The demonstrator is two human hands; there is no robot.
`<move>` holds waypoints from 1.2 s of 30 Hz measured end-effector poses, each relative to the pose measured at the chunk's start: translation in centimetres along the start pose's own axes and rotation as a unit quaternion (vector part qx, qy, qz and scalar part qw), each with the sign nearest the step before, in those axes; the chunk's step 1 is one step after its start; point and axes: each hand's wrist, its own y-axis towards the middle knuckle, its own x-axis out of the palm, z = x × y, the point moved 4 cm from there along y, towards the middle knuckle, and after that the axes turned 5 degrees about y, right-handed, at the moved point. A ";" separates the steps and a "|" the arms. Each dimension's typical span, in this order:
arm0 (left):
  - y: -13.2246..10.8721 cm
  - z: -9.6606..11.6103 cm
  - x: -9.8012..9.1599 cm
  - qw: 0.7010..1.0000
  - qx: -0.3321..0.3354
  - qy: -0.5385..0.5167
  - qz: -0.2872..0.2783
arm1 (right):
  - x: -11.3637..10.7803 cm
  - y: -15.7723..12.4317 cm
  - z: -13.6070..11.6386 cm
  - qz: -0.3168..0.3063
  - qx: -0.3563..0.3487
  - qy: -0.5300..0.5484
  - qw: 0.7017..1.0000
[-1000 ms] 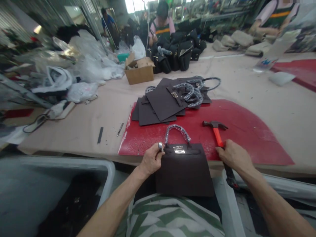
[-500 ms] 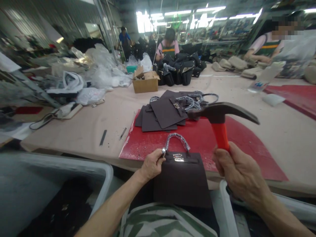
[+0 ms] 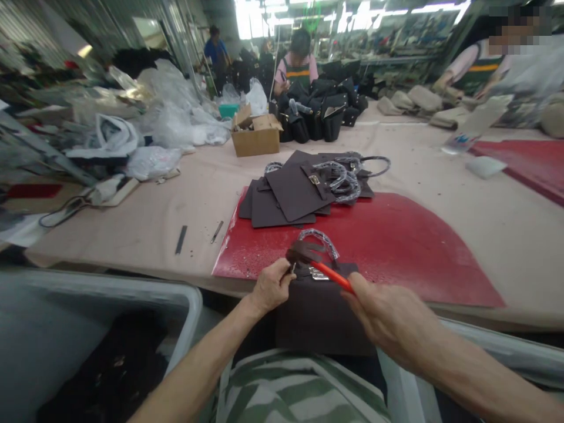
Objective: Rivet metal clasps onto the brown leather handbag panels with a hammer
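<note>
My right hand (image 3: 374, 305) is closed around the red handle of a hammer (image 3: 335, 277). The hammer's dark head, blurred by motion, is low over my left hand, at the top left of a dark brown handbag panel (image 3: 326, 320). My left hand (image 3: 274, 286) pinches a small metal punch (image 3: 294, 268) upright beside the foot of the panel's plastic-wrapped handle (image 3: 324, 237). Whether the hammer touches the punch cannot be made out. A shiny metal clasp (image 3: 319, 274) sits near the panel's top edge, which rests by the front of a red board (image 3: 374, 235).
Behind lie stacked brown panels (image 3: 295, 194) with wrapped handles. A slim tool (image 3: 217, 232) and a dark strip (image 3: 181, 239) are on the table left. Further back are a cardboard box (image 3: 256, 141) and black bags (image 3: 312, 111). A grey bin (image 3: 194, 305) stands left; co-workers are beyond.
My right hand has swung the hammer down and left, from raised at the right to over the punch. My left hand stays at the panel's top corner.
</note>
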 end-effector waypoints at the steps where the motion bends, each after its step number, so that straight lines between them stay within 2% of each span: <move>1: 0.0 0.0 0.0 1.000 0.002 0.002 -0.003 | 0.9 -0.1 0.7 -0.044 0.005 -0.005 0.999; 4: 0.0 0.0 0.0 1.000 -0.002 -0.003 -0.011 | 2.6 -0.3 3.8 -0.144 0.075 0.026 0.986; 7: 0.0 -0.1 -0.1 1.000 -0.005 -0.014 -0.005 | 3.5 -0.8 8.2 -0.185 0.216 0.127 0.950; 10: -0.2 -0.1 -0.2 1.000 0.001 -0.018 -0.001 | 4.6 -1.5 13.4 -0.173 0.331 0.133 0.918; 13: -0.3 -0.2 -0.3 1.000 0.004 -0.011 0.005 | 5.2 -1.7 17.5 -0.134 0.354 0.056 0.924; 15: -0.3 -0.3 -0.3 1.000 0.000 -0.005 0.002 | 5.1 -1.5 18.9 -0.093 0.349 0.002 0.932; 18: -0.4 -0.4 -0.3 1.000 0.002 0.000 -0.004 | 5.4 -0.9 18.3 -0.045 0.298 -0.061 0.952; 21: -0.4 -0.5 -0.3 1.000 0.008 0.001 -0.005 | 7.9 -0.4 15.3 -0.067 0.132 -0.073 0.986; 23: -0.5 -0.6 -0.3 1.000 0.005 -0.002 -0.005 | 10.4 -0.7 13.4 -0.102 0.042 -0.062 0.992; 26: -0.6 -0.7 -0.3 1.000 -0.010 -0.013 -0.002 | 13.3 -1.4 12.5 -0.124 0.036 -0.062 0.990; 28: -0.6 -0.8 -0.3 0.999 -0.025 -0.023 0.004 | 14.3 -1.7 12.7 -0.122 0.050 -0.065 0.989; 36: -0.7 -2.2 -1.4 0.973 -0.202 -0.091 0.068 | 14.1 -1.6 13.3 -0.104 0.050 -0.007 0.993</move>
